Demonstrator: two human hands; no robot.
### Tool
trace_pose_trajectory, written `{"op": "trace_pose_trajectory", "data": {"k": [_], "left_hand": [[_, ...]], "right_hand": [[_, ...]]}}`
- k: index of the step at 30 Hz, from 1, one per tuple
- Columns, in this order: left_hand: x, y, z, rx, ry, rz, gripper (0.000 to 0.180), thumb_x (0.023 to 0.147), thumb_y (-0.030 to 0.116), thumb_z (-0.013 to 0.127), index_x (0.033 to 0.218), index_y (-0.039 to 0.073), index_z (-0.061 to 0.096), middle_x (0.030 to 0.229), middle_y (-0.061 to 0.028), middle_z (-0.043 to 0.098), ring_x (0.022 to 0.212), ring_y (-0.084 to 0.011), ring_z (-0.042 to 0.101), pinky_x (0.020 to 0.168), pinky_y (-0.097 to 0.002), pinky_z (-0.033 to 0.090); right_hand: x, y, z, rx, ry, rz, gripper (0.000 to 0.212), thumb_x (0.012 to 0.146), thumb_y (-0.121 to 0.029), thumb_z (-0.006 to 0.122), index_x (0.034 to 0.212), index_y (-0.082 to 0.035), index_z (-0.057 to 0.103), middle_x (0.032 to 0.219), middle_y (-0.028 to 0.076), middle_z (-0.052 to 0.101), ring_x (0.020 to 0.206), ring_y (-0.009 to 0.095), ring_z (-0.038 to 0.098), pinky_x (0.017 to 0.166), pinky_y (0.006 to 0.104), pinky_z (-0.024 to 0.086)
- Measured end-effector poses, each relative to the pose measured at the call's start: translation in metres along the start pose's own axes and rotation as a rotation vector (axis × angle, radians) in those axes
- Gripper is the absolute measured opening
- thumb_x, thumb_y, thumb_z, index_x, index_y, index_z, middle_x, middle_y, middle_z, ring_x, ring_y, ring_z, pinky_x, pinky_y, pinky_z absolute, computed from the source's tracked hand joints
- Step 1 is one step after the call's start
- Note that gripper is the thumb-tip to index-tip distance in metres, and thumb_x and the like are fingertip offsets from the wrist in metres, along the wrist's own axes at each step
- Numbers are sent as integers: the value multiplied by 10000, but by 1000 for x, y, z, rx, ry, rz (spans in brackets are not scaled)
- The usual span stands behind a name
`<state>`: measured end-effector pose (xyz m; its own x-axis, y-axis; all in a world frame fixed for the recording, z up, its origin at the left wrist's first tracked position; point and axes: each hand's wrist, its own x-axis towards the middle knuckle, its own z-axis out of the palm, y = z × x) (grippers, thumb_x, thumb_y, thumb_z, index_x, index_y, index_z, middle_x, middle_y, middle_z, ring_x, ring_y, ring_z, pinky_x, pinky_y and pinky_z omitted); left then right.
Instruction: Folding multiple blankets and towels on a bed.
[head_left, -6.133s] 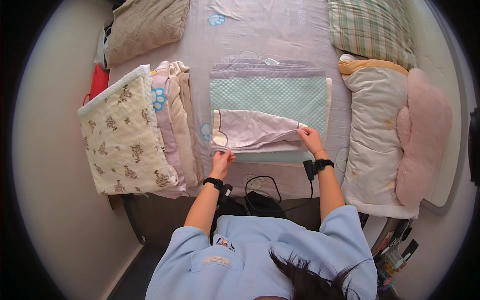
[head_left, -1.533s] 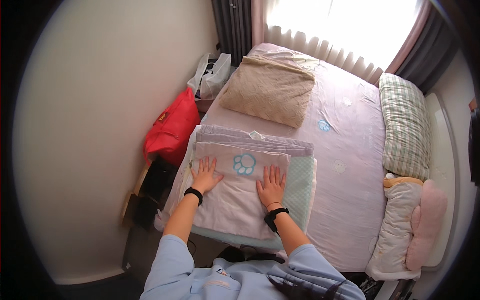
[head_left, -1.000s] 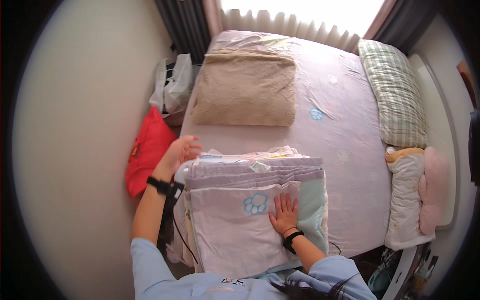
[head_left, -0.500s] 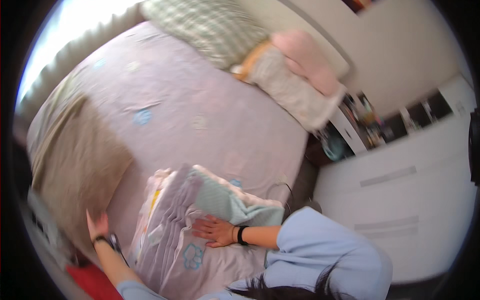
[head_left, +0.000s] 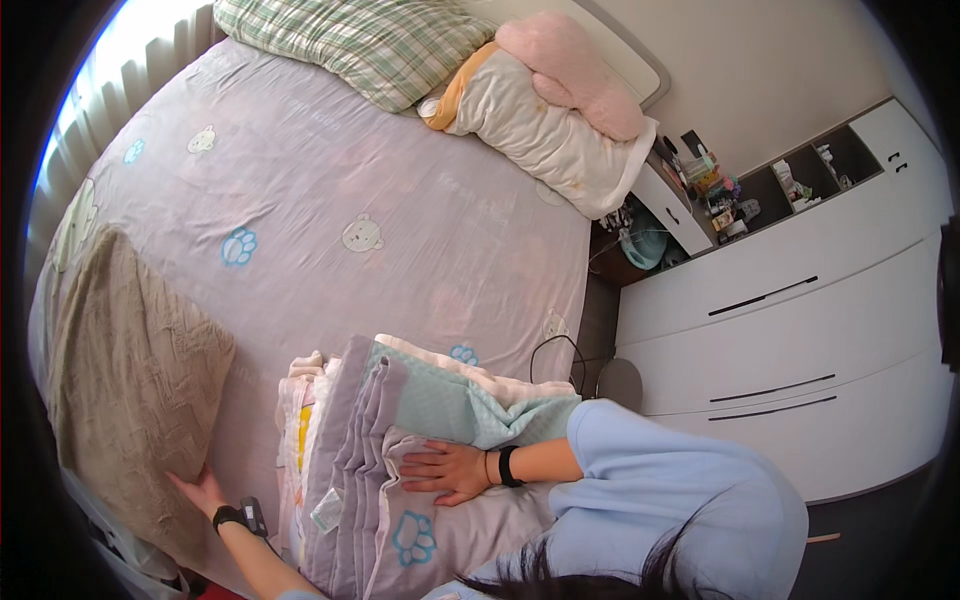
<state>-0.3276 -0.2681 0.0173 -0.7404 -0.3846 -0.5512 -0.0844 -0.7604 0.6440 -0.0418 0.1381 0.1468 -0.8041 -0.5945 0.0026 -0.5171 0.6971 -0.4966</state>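
My right hand [head_left: 447, 472] lies flat, fingers spread, on a folded lilac cover [head_left: 450, 527] with a blue paw print. That cover is part of a thick stack of folded bedding, with a mint-green layer [head_left: 450, 410] and a pale pink layer [head_left: 300, 390] showing. Over at the lower left, my left hand [head_left: 203, 494] meets the near edge of a tan textured pillow [head_left: 140, 380]. Its thumb and fingers are apart, and the fingertips touch the fabric without visibly wrapping round it. The pillow leans at the bed's left side.
The bed's lilac sheet [head_left: 320, 290] has bear and paw prints. A green checked pillow [head_left: 370, 45], a white quilt [head_left: 530, 130] and a pink plush cushion [head_left: 575, 75] lie by the headboard. White drawers [head_left: 760, 340] and a round grey stool [head_left: 619, 382] stand right of the bed.
The view has shifted and sharpened. My left hand has come to the tan pillow's near edge, its fingers less spread. My right hand stays flat on the folded cover.
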Motion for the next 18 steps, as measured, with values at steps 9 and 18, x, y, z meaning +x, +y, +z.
{"op": "trace_pose_trajectory", "data": {"k": [9,18], "left_hand": [[15,2,10,235,111,84,513,906,322,382,1280,-26,342,1316,-148,371,1193,-271,370,982,-351,312],[7,28,2,492,229,321,371,827,152,457,1094,-100,512,1118,-166,560,951,-268,558,842,-373,443]], "right_hand": [[0,3,-1,-10,30,-11,588,816,-372,478,1333,-130,339,1407,125,276,1309,276,233,1047,470,148],[2,-1,-9,43,87,-24,558,825,-376,473,1323,-150,364,1405,93,295,1309,251,240,1056,449,130]]}}
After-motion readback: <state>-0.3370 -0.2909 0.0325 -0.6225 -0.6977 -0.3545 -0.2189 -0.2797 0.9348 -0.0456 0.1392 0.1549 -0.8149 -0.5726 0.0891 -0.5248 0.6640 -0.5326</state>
